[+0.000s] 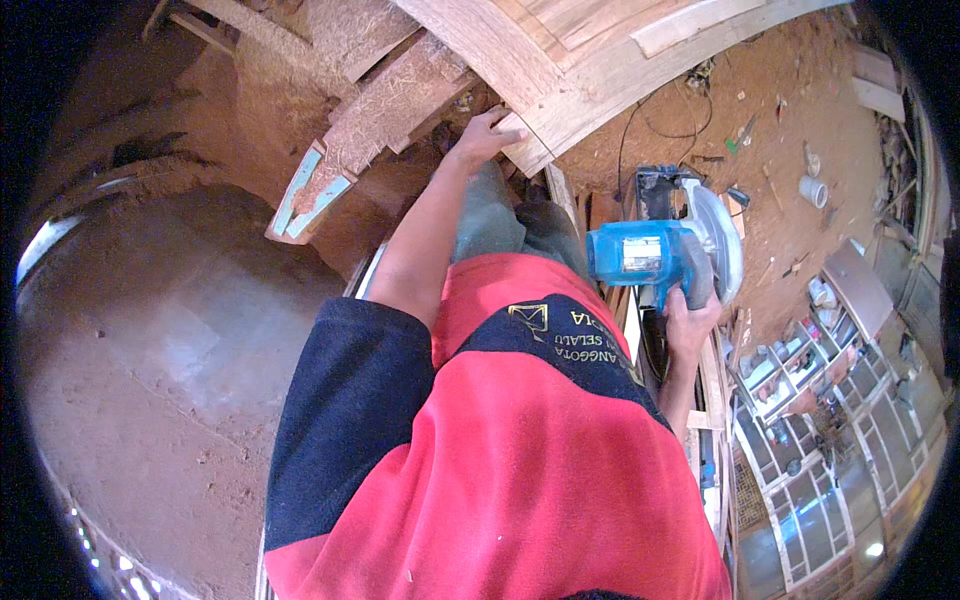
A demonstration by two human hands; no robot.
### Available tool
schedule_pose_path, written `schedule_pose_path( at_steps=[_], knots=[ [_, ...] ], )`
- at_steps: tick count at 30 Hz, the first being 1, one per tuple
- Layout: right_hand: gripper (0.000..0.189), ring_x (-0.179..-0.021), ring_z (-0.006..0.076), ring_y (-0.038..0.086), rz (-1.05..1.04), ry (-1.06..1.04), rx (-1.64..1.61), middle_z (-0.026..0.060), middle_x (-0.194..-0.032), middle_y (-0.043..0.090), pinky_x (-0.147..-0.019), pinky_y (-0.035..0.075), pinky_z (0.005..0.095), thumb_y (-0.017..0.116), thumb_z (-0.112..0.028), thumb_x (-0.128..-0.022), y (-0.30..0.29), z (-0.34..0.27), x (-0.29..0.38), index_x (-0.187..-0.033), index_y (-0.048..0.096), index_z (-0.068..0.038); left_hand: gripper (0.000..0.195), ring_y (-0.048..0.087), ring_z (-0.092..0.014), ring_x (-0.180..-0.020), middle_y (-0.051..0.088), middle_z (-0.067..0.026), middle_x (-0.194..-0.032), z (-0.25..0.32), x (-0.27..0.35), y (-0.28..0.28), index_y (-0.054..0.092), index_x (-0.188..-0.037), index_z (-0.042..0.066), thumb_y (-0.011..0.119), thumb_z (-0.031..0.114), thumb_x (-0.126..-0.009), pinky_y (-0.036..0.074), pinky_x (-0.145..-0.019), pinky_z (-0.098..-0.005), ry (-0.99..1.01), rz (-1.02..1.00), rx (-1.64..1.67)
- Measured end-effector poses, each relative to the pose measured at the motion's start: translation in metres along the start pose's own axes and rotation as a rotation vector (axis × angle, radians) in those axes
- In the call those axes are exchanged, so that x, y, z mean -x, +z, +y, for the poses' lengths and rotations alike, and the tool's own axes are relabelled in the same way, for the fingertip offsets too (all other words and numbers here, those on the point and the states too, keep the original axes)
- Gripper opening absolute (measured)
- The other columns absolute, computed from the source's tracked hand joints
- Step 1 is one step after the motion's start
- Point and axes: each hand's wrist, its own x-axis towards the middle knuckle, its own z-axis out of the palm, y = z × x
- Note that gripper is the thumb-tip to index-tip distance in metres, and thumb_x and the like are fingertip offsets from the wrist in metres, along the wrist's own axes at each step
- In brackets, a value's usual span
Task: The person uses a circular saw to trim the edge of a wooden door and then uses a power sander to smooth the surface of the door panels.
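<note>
My right hand (691,319) is closed round the rear handle of a blue circular saw (651,251), which hangs over the floor at my right side. The saw's grey blade guard faces right and its dark base plate points away from me. At the corner of a large wooden panel (555,90), my left hand (487,139) grips the end of its pale frame, with the thumb on top and the other fingers partly hidden. A loose-looking wooden strip (690,28) lies on the panel.
A sawdust-covered plank (390,112) with pale green end pieces (319,202) is at the left. A black cable (624,142) runs over the dirt floor beyond the saw. A white plastic cup (813,192) and scattered tools lie farther right, near a compartmented wooden box (806,360) and wooden lattice frames (814,517).
</note>
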Motion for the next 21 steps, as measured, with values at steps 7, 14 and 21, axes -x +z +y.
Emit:
schedule_pose_path(
  at_steps=[7, 14, 21],
  knots=[
    [0.012, -0.062, 0.0109, 0.057, 0.015, -0.107, 0.017, 0.003, -0.075, 0.062, -0.057, 0.046, 0.0275, 0.065, -0.005, -0.086, 0.004, 0.003, -0.004, -0.096, 0.064, 0.0, 0.104, 0.063, -0.039, -0.121, 0.065, -0.0274, -0.128, 0.054, 0.014, 0.052, 0.062, -0.128, -0.007, 0.091, 0.062, -0.055, 0.049, -0.105, -0.0422, -0.217, 0.327, -0.367],
    [0.035, -0.095, 0.0187, 0.066, -0.029, 0.04, 0.014, 0.01, -0.103, 0.072, -0.09, 0.052, 0.0355, 0.068, -0.007, -0.082, 0.003, 0.007, -0.004, -0.115, 0.067, 0.005, 0.094, 0.071, -0.035, -0.106, 0.073, -0.0247, -0.112, 0.071, 0.012, 0.042, 0.073, -0.113, -0.004, 0.092, 0.064, -0.051, 0.055, -0.095, -0.0414, -0.259, 0.342, -0.356],
    [0.039, -0.098, 0.0216, 0.067, -0.065, 0.042, 0.044, 0.0118, -0.106, 0.072, -0.093, 0.051, 0.0365, 0.067, -0.007, -0.082, 0.005, 0.005, -0.002, -0.119, 0.066, 0.006, 0.097, 0.069, -0.033, -0.112, 0.069, -0.0265, -0.123, 0.051, -0.015, 0.018, 0.07, -0.118, -0.008, 0.09, 0.063, -0.054, 0.055, -0.094, -0.0403, -0.43, 0.134, -0.329]
  ],
)
